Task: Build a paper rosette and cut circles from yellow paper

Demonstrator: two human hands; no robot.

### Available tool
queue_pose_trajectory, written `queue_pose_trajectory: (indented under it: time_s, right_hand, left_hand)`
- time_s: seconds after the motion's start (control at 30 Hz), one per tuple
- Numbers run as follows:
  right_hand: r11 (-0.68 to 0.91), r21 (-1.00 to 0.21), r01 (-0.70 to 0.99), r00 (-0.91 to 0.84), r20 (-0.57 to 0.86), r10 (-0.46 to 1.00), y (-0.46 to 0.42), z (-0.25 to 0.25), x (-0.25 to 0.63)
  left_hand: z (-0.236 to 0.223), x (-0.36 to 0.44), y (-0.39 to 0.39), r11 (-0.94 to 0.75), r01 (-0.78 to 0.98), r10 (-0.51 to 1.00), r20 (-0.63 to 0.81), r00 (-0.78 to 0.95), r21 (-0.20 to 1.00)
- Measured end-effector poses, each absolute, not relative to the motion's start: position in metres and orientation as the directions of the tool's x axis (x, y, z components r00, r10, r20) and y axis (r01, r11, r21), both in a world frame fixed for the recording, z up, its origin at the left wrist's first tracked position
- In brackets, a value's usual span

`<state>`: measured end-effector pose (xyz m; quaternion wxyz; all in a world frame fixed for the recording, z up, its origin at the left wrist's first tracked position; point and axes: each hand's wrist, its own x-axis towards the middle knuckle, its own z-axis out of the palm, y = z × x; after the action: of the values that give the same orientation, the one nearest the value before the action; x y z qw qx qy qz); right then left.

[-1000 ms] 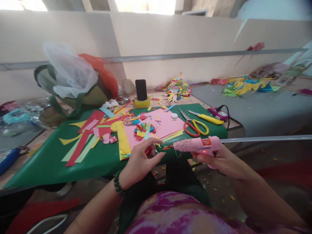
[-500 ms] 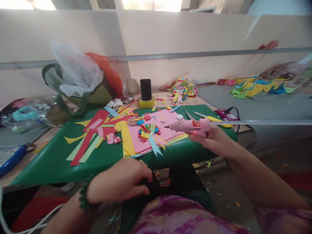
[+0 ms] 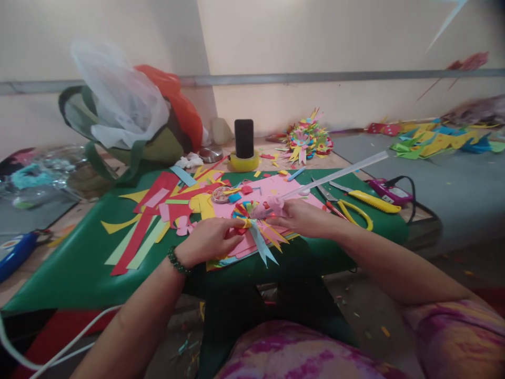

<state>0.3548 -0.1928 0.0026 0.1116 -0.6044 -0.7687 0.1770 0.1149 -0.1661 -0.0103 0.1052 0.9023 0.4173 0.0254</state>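
The right hand (image 3: pixel 302 217) is gripping a pink glue gun (image 3: pixel 268 207), its nose aiming left at a paper rosette (image 3: pixel 241 209) between the hands. The left hand (image 3: pixel 211 238) is touching the rosette with half-curled fingers; whether it is pinching or pressing cannot be told. The near edge of the green cover (image 3: pixel 87 273) is running under both forearms. Paper strips (image 3: pixel 136 234) are bounding the left hand's side; scissors (image 3: pixel 355 211) and a yellow knife (image 3: pixel 376 201) are lying beyond the right hand. Markings on the purple box (image 3: pixel 390 192), farther right, are appearing too small to read. A pale wall (image 3: pixel 276 37) is rising beyond both hands.
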Motion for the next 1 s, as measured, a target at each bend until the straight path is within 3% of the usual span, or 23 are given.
queue_pose_trajectory:
  time_s: [0.43, 0.63, 0.8, 1.0]
  right_hand:
    - [0.110, -0.350, 0.930, -0.165, -0.131, 0.978, -0.1858, 0.0017, 0.3486]
    - [0.208, -0.417, 0.885, -0.273, -0.102, 0.957, -0.1889, 0.0016, 0.3506]
    - [0.144, -0.381, 0.913, -0.198, -0.108, 0.974, -0.1873, 0.0017, 0.3480]
    - [0.163, -0.406, 0.899, -0.227, -0.115, 0.967, -0.1902, 0.0040, 0.3499]
  left_hand:
    - [-0.0124, 0.1150, -0.1669, -0.644, 0.747, 0.754, -0.027, 0.656, 0.163]
    - [-0.0110, 0.1136, -0.1674, -0.648, 0.741, 0.749, -0.031, 0.662, 0.175]
    - [-0.0093, 0.1150, -0.1683, -0.638, 0.752, 0.757, -0.039, 0.652, 0.166]
    - [-0.0105, 0.1141, -0.1675, -0.651, 0.741, 0.746, -0.041, 0.665, 0.166]
